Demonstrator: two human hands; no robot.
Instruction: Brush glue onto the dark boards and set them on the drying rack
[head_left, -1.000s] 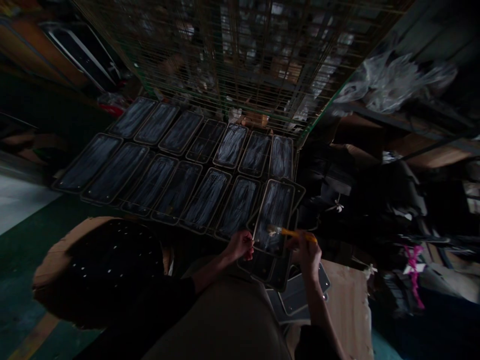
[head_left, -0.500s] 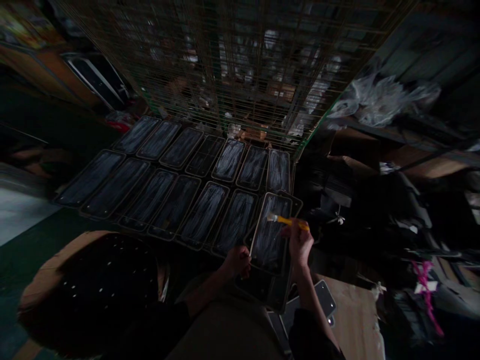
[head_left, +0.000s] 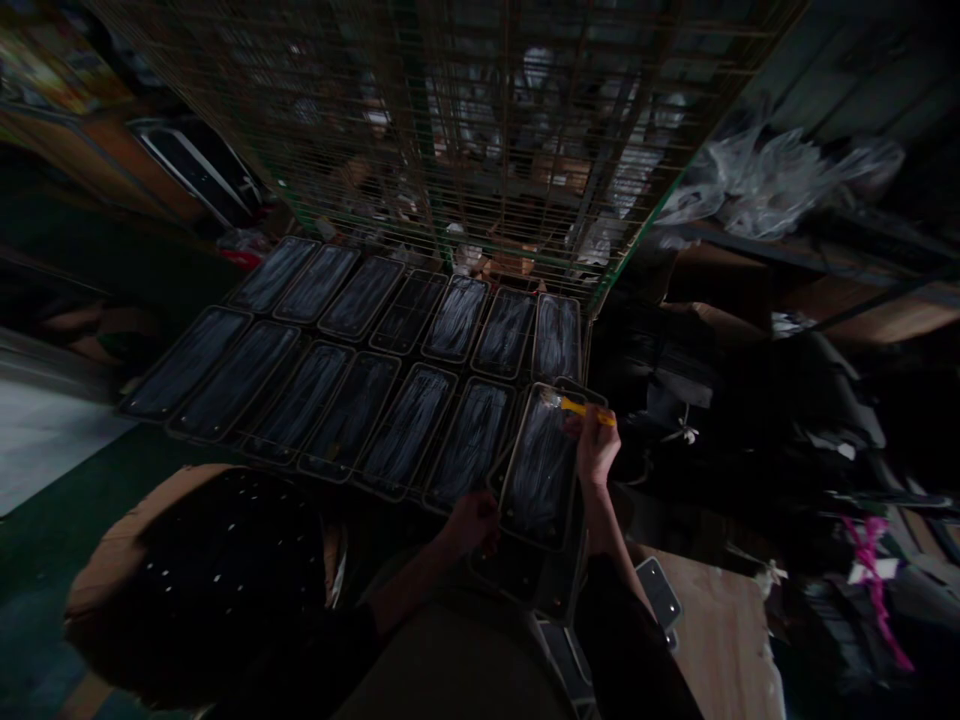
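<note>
My right hand point(head_left: 598, 450) is closed round the yellow handle of a paintbrush point(head_left: 576, 407). Its bristles touch the upper end of a dark rectangular panel point(head_left: 536, 475) with rounded corners and a pale rim. Whitish streaks cover that panel, which lies over other dark panels at the right end of the front row. By its lower left corner is my left hand point(head_left: 474, 522), fingers curled in; whether they grip the edge is too dark to see. More streaked panels point(head_left: 409, 430) lie to the left, in two rows.
Behind the panels rises a wire mesh cage point(head_left: 450, 150) with a green frame. A round stool point(head_left: 217, 560) with a dark speckled top stands front left. To the right are a wooden board point(head_left: 712, 620), dark bundles point(head_left: 667, 370) and clear plastic bags point(head_left: 795, 180).
The brush and my right hand have moved up the panel, away from me, to its far end. My left hand stays by the lower left corner. The view has shifted slightly.
</note>
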